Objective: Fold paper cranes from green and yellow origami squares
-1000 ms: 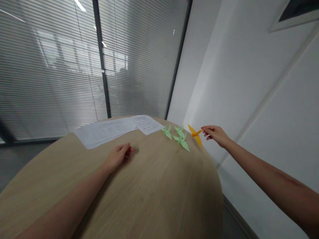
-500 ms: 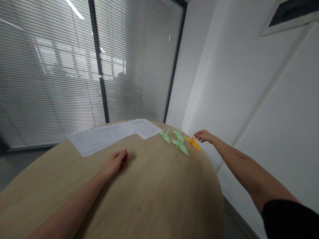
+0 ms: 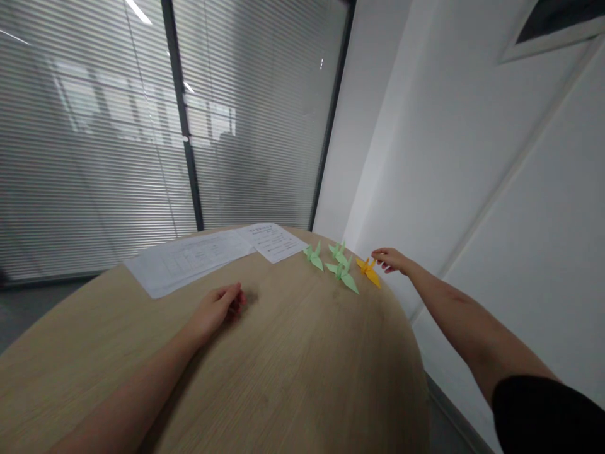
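An orange paper crane (image 3: 368,271) sits near the table's right edge, and my right hand (image 3: 388,259) pinches one of its raised tips between thumb and fingers. Just left of it are three pale green paper cranes: one nearer me (image 3: 343,273), one behind (image 3: 338,253) and one farther left (image 3: 314,257). My left hand (image 3: 221,307) rests on the table apart from the cranes, its fingers curled in loosely with nothing visible in them.
Printed white sheets (image 3: 198,257) overlap at the far left of the round wooden table (image 3: 283,366). A white wall (image 3: 454,157) stands close on the right. Behind the table is a glass partition with blinds (image 3: 265,139).
The orange crane has turned slightly and shifted a little to the right with my right hand. My left hand and the green cranes stay put; the view has tilted slightly.
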{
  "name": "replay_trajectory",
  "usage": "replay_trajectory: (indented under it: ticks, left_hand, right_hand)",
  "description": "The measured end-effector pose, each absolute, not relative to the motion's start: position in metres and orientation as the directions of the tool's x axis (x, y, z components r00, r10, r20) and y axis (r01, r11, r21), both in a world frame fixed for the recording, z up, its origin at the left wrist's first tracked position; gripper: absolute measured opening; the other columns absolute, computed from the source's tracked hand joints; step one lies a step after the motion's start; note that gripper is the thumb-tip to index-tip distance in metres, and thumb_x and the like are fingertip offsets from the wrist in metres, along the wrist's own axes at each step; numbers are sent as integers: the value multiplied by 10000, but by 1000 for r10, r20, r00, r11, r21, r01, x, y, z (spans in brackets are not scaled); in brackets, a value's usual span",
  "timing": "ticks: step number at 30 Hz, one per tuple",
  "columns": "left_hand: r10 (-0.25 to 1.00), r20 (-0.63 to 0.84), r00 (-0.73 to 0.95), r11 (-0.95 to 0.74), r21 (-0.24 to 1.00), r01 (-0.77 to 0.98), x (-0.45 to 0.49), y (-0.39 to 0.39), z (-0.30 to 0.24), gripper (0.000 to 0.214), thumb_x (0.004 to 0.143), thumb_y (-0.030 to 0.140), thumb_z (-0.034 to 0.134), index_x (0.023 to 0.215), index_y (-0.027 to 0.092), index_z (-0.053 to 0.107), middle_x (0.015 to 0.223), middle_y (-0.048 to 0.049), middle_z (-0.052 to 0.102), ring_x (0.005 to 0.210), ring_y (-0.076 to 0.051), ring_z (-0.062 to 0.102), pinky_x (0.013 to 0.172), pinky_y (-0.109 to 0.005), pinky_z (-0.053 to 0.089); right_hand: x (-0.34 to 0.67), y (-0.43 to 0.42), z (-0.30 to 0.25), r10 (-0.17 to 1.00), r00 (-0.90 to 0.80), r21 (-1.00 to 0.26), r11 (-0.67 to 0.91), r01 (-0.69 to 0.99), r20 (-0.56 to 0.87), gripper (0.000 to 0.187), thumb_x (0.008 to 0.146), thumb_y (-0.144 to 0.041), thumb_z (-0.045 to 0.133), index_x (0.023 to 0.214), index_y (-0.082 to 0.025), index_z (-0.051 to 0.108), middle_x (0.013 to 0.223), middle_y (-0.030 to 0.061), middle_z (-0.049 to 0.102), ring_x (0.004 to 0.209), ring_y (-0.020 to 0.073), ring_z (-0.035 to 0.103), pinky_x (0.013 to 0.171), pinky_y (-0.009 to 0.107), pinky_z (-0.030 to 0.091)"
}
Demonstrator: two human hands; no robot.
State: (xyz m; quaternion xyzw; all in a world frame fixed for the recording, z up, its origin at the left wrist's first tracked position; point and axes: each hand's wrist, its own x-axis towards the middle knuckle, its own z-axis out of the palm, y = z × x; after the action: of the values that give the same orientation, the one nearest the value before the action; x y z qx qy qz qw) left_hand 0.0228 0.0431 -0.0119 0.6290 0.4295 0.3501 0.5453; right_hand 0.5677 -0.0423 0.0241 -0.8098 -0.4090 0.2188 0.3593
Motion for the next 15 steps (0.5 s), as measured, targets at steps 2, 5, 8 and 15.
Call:
replay_trajectory:
  ticks: [2,5,8,15]
  left_hand:
    - [924,-30,381,-35,986,163,23,43,-12,545,735,718,626,657,179,648,591,-8,564,523,-154,526,527,-282,407]
    - [925,-20,379,-45,986,162,22,44,-12,550,738,722,625,662,178,649,595,-9,562,526,-158,533,528,-286,418]
    - [926,11,377,-81,982,172,22,46,-16,563,743,737,620,665,180,652,601,-19,574,538,-170,540,531,-294,433]
    - [925,133,355,-226,945,236,21,54,-22,576,769,741,601,676,178,678,677,-55,633,629,-206,581,609,-314,467]
  right_hand:
    - [566,-45,28,809,587,-762,-394,515,-22,441,866,-465,752,1143,-124,724,739,49,688,564,105,573,567,235,539]
    - [563,-50,39,763,636,-760,-343,553,118,438,884,-485,712,1108,-109,726,744,70,695,596,138,600,615,279,558]
    - [553,-56,54,620,684,-738,-237,631,386,496,940,-516,595,1224,-117,675,918,114,720,810,200,660,759,321,572]
    - [439,-94,24,558,179,-362,236,902,810,348,960,-447,592,1198,-211,685,1203,151,691,1160,289,617,1069,487,481]
